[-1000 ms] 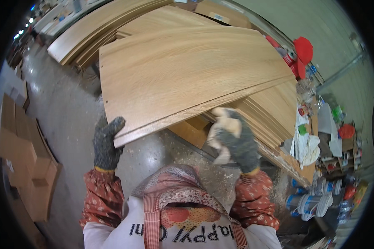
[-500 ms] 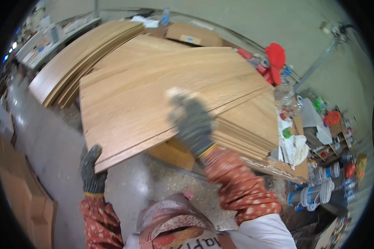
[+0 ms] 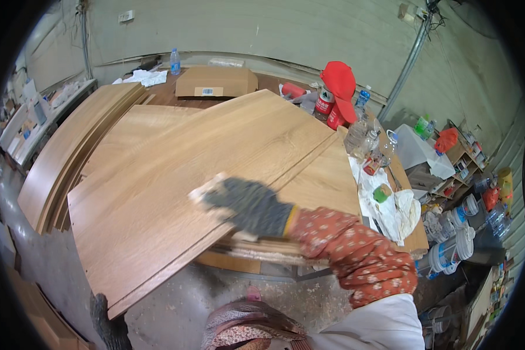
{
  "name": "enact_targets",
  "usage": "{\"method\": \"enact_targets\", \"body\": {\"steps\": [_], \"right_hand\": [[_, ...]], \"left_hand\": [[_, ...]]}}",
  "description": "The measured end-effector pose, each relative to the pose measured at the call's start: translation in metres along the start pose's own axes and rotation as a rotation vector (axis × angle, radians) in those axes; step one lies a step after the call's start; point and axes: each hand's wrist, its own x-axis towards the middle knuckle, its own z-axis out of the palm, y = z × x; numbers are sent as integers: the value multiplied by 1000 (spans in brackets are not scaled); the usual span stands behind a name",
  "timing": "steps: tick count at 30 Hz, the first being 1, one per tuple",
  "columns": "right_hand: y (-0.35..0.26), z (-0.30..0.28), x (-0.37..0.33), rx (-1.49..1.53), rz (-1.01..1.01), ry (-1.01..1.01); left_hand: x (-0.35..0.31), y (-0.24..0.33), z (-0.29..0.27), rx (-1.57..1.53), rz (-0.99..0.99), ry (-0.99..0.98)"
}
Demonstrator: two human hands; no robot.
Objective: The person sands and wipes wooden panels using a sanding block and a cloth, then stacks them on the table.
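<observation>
A flat wood-grain panel (image 3: 175,169) lies at an angle on a stack of similar boards (image 3: 326,181), its near left corner jutting past the stack. My right hand (image 3: 245,204), in a dark grey knitted glove, is closed on a white cloth (image 3: 207,192) and presses it to the panel's face near the grooved front edge. At the jutting corner my left hand (image 3: 109,324), gloved alike, grips the panel from the edge. Part of its fingers is hidden below the board.
More boards (image 3: 70,157) are stacked at the left. Behind the panel stand a cardboard box (image 3: 216,83) and a blue-capped bottle (image 3: 175,62). At the right are a red cap (image 3: 339,84), plastic bottles (image 3: 370,143), crumpled white cloth (image 3: 407,213) and buckets (image 3: 449,251).
The view has shifted, so the panel and left hand sit lower and further left. My right hand has swung round to point left, sliding the cloth over the panel. My left hand stays at its corner.
</observation>
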Motion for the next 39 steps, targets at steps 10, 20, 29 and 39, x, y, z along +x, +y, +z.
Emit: {"method": "enact_targets", "body": {"steps": [10,20,29,39], "right_hand": [[250,-81,-148,-332,762,40],[255,-91,-132,-249,1091,17],[174,-103,-198,-567,1102,30],[3,-116,-200,-452,1540,360]], "left_hand": [[-26,-5,77,970,442,393],[17,-9,62,1028,591,498],[135,12,35,835,586,125],[210,35,103,948,757,31]]}}
